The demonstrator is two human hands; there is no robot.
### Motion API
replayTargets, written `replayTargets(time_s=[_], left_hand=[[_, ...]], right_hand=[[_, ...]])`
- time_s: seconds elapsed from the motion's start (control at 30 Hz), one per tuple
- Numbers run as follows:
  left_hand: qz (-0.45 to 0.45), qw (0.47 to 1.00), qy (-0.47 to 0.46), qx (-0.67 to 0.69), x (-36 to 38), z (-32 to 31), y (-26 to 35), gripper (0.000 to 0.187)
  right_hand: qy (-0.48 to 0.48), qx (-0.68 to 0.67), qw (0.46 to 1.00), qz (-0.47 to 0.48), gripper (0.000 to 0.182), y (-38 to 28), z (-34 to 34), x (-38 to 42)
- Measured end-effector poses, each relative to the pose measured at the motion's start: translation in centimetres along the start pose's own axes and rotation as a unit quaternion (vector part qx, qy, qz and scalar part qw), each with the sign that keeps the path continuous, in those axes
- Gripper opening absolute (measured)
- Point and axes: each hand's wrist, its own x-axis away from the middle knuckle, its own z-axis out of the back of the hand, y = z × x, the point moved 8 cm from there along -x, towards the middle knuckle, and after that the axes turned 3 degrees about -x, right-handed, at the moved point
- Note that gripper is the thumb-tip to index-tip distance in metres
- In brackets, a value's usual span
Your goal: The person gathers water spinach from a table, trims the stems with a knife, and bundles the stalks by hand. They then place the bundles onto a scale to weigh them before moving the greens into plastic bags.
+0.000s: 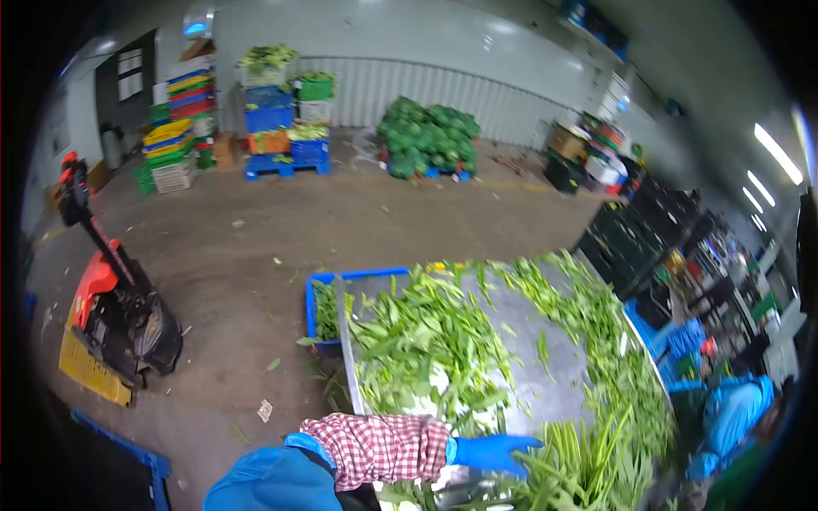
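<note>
As the head view shows, the left hand (pixel 492 453) is open, its fingers apart beside the stem bunch (pixel 588 456) at the desk's (pixel 550 393) near edge; the right hand is not visible. Left heap (pixel 434 336) and right heap (pixel 601 328) follow opposite edges, probably for staying separate.

1 loose bunch of green stalks (pixel 588 447), apparently leafy, lies on the metal table (pixel 558 387).
</note>
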Motion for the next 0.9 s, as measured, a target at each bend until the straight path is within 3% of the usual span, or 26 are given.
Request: replayTargets(time_s=[0.03, 0.07, 0.1, 0.13, 0.23, 0.3, 0.37, 0.43, 0.57, 0.63, 0.7, 0.73, 0.83, 0.87, 0.9], left_hand=[[-0.034, 0.998, 0.027, -0.053, -0.5, 0.4, 0.3, 0.047], [0.025, 0.998, 0.046, -0.031, 0.2, 1.4, 2.1, 0.035], [0.074, 0.996, 0.037, -0.027, 0.6, 1.8, 3.8, 0.033], [0.056, 0.998, 0.027, 0.030, 0.1, 1.5, 3.2, 0.029], [0.028, 0.999, 0.035, -0.005, 0.1, 1.1, 7.4, 0.023], [0.017, 0.996, 0.089, 0.007, -0.4, 1.9, 8.3, 0.021], [0.049, 0.977, 0.207, 0.004, -0.3, 3.9, 7.3, 0.020], [0.051, 0.973, 0.218, 0.047, -0.2, 2.5, 7.2, 0.021], [0.054, 0.997, 0.004, 0.049, -1.7, -6.4, 7.3, 0.024], [-0.011, 0.991, -0.119, -0.060, -2.0, -10.6, 9.2, 0.033], [0.082, 0.973, -0.203, -0.068, -1.6, -14.9, 9.8, 0.029], [0.014, 0.979, -0.181, 0.095, -1.5, -17.1, 9.1, 0.029], [-0.041, 0.993, -0.110, -0.008, -2.9, -15.8, 9.1, 0.016], [0.003, 0.997, 0.005, 0.075, -3.5, -13.4, 7.4, 0.015], [-0.061, 0.987, 0.049, 0.140, -5.8, -9.8, 4.9, 0.018]], right_hand=[[0.001, -0.021, 1.000, -0.015, 0.047, 0.5, 0.2, 0.8], [0.002, -0.044, 0.998, -0.033, 0.047, 1.3, 0.5, 1.6], [0.006, -0.076, 0.996, -0.055, 0.047, 1.8, 0.7, 2.8], [0.008, -0.121, 0.989, -0.084, 0.047, 2.4, 0.7, 4.0], [0.022, -0.251, 0.955, -0.153, 0.047, 3.8, 0.8, 7.3], [0.029, -0.308, 0.935, -0.176, 0.047, 4.4, 1.0, 9.1], [0.031, -0.345, 0.918, -0.192, 0.047, 5.0, 1.3, 10.8], [0.031, -0.366, 0.908, -0.201, 0.047, 5.8, 1.4, 11.1], [0.027, -0.398, 0.891, -0.219, 0.048, 6.6, 1.9, 12.7], [0.026, -0.406, 0.885, -0.226, 0.048, 6.9, 2.4, 14.0], [0.027, -0.415, 0.878, -0.236, 0.048, 7.2, 2.5, 15.1], [0.029, -0.421, 0.874, -0.242, 0.048, 7.3, 2.5, 15.7], [0.031, -0.434, 0.865, -0.250, 0.048, 7.3, 2.3, 17.3], [0.031, -0.438, 0.862, -0.254, 0.048, 7.4, 2.3, 17.9], [0.030, -0.444, 0.858, -0.257, 0.048, 7.3, 2.4, 18.4]])
